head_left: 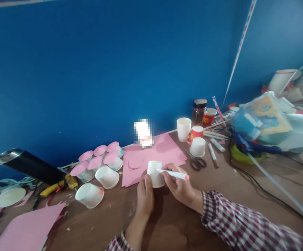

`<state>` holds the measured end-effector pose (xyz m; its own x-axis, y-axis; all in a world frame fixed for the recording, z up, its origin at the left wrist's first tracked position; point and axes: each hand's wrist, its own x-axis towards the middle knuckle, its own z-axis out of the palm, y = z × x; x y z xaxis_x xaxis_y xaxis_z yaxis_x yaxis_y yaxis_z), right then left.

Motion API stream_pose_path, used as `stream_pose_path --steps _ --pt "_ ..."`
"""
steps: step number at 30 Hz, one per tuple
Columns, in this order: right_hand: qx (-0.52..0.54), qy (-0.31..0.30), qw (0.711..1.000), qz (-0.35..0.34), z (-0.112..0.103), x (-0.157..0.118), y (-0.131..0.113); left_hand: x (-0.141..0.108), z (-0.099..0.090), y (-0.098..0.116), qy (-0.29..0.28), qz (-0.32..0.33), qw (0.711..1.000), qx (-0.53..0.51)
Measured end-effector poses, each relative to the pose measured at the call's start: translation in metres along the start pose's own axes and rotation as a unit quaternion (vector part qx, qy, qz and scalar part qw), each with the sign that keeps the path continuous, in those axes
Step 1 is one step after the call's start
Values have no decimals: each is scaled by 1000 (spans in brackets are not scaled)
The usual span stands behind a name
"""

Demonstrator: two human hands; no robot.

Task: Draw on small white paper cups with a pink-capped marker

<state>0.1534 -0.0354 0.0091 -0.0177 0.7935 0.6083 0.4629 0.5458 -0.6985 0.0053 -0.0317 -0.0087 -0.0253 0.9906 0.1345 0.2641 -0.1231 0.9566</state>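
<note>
My left hand (pixel 145 195) grips the left side of a white paper cup (pixel 155 174), which is turned upside down at the middle of the table. Between the fingers of my right hand (pixel 179 186) is a white marker (pixel 174 174) with a pinkish end; its tip meets the cup's side. Behind the cup lie sheets of pink paper (pixel 164 150) with a pink paper disc (pixel 136 161) on them. Two white cups (pixel 89 195) (pixel 107 177) stand to the left, beside several cups topped with pink discs (pixel 95 162).
Black scissors (pixel 198 164), another marker (pixel 213 155) and a white cup (pixel 197 147) lie to the right. A hot glue gun (pixel 256 144) with a cable is farther right. At left are a black bottle (pixel 31 165), yellow pliers (pixel 52 188) and pink paper (pixel 27 228).
</note>
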Motion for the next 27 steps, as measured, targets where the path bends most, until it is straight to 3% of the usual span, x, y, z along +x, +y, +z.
stream_pose_path --steps 14,20,27 --pt "14 1 999 38 -1 0 2 0 0 1 8 7 1000 6" --pt "13 18 1000 21 -1 2 -3 -1 1 3 -12 5 1000 -10" --pt "33 12 999 0 -2 -1 -4 2 -3 0 20 -33 998 -53"
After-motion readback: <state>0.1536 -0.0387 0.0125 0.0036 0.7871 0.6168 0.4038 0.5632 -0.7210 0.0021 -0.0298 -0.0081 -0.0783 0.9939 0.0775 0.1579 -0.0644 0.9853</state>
